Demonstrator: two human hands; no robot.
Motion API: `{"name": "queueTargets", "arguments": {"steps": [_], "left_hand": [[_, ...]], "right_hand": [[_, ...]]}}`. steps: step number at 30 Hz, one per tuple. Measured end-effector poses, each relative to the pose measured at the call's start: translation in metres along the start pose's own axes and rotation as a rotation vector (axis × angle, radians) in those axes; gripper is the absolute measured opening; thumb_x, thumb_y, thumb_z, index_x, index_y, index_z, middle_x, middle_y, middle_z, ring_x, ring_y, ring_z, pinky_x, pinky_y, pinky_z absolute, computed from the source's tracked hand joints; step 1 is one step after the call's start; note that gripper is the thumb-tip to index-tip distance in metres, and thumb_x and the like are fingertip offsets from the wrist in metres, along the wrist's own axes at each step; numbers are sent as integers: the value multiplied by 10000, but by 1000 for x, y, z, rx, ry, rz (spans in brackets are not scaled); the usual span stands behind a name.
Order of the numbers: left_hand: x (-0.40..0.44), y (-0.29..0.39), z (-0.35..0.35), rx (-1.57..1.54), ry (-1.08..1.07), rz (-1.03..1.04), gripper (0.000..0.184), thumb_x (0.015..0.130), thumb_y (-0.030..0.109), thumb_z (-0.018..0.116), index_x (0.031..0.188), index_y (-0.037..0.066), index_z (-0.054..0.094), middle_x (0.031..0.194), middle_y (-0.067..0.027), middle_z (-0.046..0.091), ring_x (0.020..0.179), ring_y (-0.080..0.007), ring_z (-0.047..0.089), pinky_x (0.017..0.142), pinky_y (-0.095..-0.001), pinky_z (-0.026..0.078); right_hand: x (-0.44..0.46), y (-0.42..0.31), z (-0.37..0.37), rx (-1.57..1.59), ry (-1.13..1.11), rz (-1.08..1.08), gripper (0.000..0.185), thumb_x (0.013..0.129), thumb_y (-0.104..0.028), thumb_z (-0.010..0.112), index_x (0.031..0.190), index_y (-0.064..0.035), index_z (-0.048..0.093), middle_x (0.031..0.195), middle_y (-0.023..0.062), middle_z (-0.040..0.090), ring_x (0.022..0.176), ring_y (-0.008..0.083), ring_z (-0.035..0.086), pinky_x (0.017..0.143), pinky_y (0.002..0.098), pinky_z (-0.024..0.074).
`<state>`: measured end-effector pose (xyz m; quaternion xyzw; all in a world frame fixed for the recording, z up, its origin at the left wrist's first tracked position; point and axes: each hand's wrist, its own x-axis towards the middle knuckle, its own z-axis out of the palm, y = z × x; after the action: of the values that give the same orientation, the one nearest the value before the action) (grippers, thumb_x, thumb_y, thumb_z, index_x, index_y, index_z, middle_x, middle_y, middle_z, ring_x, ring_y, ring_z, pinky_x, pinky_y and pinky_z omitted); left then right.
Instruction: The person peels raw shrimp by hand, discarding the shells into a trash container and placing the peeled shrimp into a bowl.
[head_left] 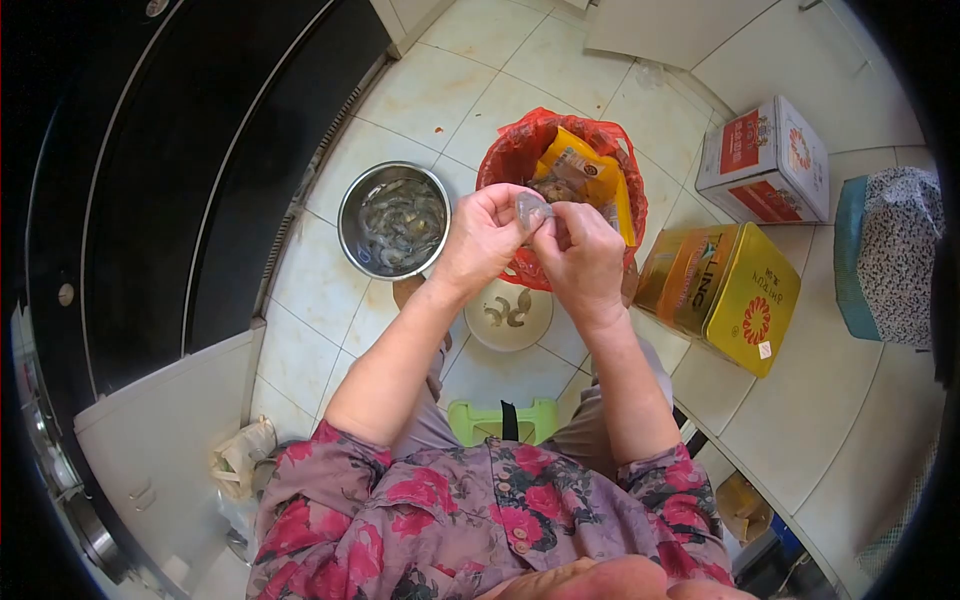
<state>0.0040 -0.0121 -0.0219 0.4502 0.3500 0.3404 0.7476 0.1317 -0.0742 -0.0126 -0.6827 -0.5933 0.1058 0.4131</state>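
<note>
Between the fingertips of my left hand point(484, 238) and my right hand point(583, 250) is a grey shrimp point(533, 211), pinched by both. The two hands meet over the near part of a bin lined with a red plastic bag point(500, 165). To the left on the floor stands a metal bowl point(346, 228) full of raw grey shrimp point(400, 222). Below my hands a white bowl point(530, 338) holds several peeled shrimp point(516, 312). My fingers partly cover the held shrimp.
A yellow packet point(578, 165) lies inside the lined bin. On the right are a yellow tin box point(745, 300), a white and red carton point(770, 160) and a speckled cloth bag point(895, 250). A green stool point(470, 420) is under me. Dark cabinet fronts point(240, 150) run along the left.
</note>
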Motion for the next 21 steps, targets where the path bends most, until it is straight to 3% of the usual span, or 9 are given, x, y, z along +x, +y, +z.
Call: {"name": "queueTargets", "arguments": {"steps": [7, 18, 21], "left_hand": [[1, 1, -3, -29, -1, -41, 195, 889, 112, 681, 1024, -20, 634, 935, -52, 678, 843, -96, 634, 765, -238, 530], [-4, 2, 6, 197, 38, -20, 141, 891, 42, 637, 1021, -14, 643, 950, -41, 690, 854, -77, 632, 772, -231, 523], [-3, -1, 6, 120, 27, 21, 139, 893, 50, 637, 1017, -14, 645, 947, -45, 691, 852, -77, 635, 774, -231, 523]], "right_hand": [[4, 1, -8, 100, -107, -10, 120, 783, -58, 661, 881, -1, 622, 782, 168, 620, 717, 339, 624, 640, 415, 515], [4, 2, -7, 36, -48, 2, 96, 781, -75, 669, 807, 11, 633, 736, 176, 621, 685, 346, 627, 625, 416, 512], [5, 0, -8, 43, -26, 23, 90, 768, -65, 672, 807, 11, 644, 735, 176, 630, 677, 338, 633, 615, 401, 516]]}}
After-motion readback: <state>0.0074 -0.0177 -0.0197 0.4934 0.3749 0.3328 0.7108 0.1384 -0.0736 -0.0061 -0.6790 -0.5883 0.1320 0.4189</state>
